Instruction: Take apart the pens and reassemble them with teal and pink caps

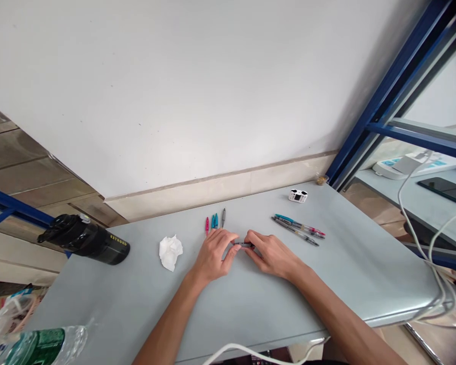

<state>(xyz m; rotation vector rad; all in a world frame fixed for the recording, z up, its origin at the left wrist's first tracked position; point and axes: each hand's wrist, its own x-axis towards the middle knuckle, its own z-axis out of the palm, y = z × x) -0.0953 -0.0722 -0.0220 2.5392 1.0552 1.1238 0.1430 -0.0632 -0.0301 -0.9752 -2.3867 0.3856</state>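
Between my two hands, low over the grey table (137,304), is a dark pen (244,245). My left hand (215,253) pinches its left end with thumb and fingertips. Its right part is gripped by my right hand (268,251), whose fingers cover much of it. Just beyond my left hand lie a pink pen part (207,224), two teal pen parts (215,221) and a grey pen part (223,218); their near ends are partly hidden. To the right of my right hand, several pens (298,229) lie close together, with teal, pink and grey or black parts.
Left of my hands lies a crumpled white tissue (171,252). A black bottle (89,241) stands at the table's left edge, and a clear plastic bottle (41,347) is nearer. A small white device (298,196) sits at the back right. White cables (435,258) hang along the right side.
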